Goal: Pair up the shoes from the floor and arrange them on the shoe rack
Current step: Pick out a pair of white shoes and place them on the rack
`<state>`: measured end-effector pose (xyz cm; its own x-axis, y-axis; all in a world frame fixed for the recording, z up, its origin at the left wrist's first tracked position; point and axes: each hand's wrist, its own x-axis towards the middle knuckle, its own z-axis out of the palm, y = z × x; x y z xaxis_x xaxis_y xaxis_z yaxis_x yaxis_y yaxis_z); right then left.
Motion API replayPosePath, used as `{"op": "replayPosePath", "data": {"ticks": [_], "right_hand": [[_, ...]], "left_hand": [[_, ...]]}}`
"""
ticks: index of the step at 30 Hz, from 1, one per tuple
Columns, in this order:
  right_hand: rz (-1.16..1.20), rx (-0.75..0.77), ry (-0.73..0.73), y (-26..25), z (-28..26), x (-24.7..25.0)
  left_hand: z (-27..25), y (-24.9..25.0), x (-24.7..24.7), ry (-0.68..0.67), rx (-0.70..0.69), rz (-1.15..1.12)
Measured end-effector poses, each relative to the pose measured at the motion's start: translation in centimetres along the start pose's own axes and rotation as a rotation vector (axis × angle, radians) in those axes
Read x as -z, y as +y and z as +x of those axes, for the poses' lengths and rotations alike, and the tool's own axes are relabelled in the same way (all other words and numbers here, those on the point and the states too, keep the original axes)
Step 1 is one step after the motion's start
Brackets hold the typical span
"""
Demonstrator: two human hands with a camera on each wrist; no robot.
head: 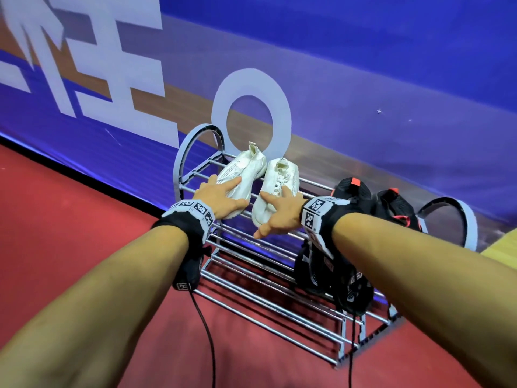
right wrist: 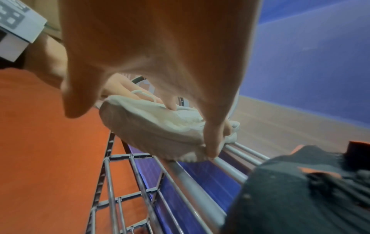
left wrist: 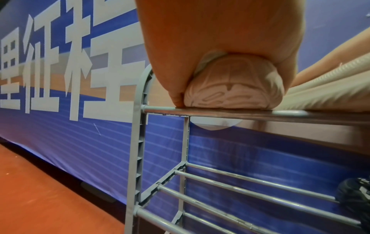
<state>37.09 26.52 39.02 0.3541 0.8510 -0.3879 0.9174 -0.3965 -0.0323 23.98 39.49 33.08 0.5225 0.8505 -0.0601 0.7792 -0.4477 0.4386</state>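
Two white sneakers lie side by side on the top tier of the grey metal shoe rack [head: 195,175], toes toward me. My left hand [head: 223,195] wraps over the toe of the left white sneaker [head: 246,166], fingers on one side and thumb on the other; the left wrist view shows the palm [left wrist: 200,39] arched over that toe [left wrist: 230,88]. My right hand [head: 275,217] rests on the right white sneaker [head: 282,170]. In the right wrist view its fingers [right wrist: 212,139] run down the side of that sneaker [right wrist: 152,126] to the sole, and the thumb sticks out free.
A black pair with red trim [head: 352,191] stands on the top tier to the right, close to my right wrist. Another black pair [head: 352,289] sits on a lower tier. A blue banner wall [head: 363,65] backs the rack. Red floor [head: 84,205] lies in front.
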Motion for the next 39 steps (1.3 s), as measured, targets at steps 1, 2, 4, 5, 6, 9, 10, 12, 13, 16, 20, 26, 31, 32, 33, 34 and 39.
{"op": "replayPosePath", "data": {"ticks": [1,2,4,5,6,9,10,12,13,16,20,26,31,32,33,34,39], "right_hand": [[-0.002,0.003,-0.006,0.3,-0.1,0.1],[-0.009,0.009,-0.007,0.5,-0.2,0.1],[-0.034,0.015,-0.010,0.6,-0.4,0.2],[-0.043,0.020,-0.010,0.5,-0.5,0.3],[-0.046,0.025,-0.008,0.3,-0.6,0.3],[0.000,0.020,-0.010,0.2,-0.5,0.4],[0.009,0.019,-0.013,0.3,-0.4,0.4],[0.002,0.013,-0.011,0.3,0.0,0.4],[0.002,0.014,-0.005,0.2,0.3,0.4],[0.051,0.020,0.013,-0.7,1.1,0.4],[0.060,0.021,-0.010,-1.6,2.0,0.3],[0.040,0.043,-0.009,-1.0,1.6,1.1],[0.053,0.034,-0.012,-1.0,1.9,1.1],[0.065,0.033,-0.001,-0.9,1.8,1.0],[0.077,0.034,0.011,-0.7,1.7,0.9],[0.090,0.038,0.028,-0.5,1.6,0.8],[0.105,0.038,0.083,0.5,1.8,0.4]], "left_hand": [[0.0,0.3,0.0,0.018,0.001,0.000],[-0.1,0.6,0.0,0.033,0.000,0.006],[-0.1,1.3,-0.1,0.053,-0.007,0.011],[-0.2,1.5,-0.3,0.060,-0.008,0.008],[-0.2,1.7,-0.4,0.065,-0.008,0.004],[0.1,1.7,-0.4,0.056,-0.004,-0.010],[0.2,1.5,-0.3,0.047,-0.008,-0.011],[0.5,1.1,0.1,0.043,-0.026,-0.004],[0.7,1.0,0.3,0.050,-0.038,-0.001],[1.4,0.9,1.0,0.071,-0.061,-0.007],[2.0,-0.1,0.9,0.013,-0.043,-0.052],[1.6,-0.8,0.5,-0.005,-0.037,-0.073],[1.6,-0.6,0.9,-0.044,-0.046,-0.057],[1.7,-0.6,0.9,-0.042,-0.049,-0.055],[1.8,-0.6,0.8,-0.035,-0.050,-0.049],[1.9,-0.6,0.7,-0.029,-0.052,-0.039],[2.2,-0.3,0.5,-0.012,-0.047,0.008]]}}
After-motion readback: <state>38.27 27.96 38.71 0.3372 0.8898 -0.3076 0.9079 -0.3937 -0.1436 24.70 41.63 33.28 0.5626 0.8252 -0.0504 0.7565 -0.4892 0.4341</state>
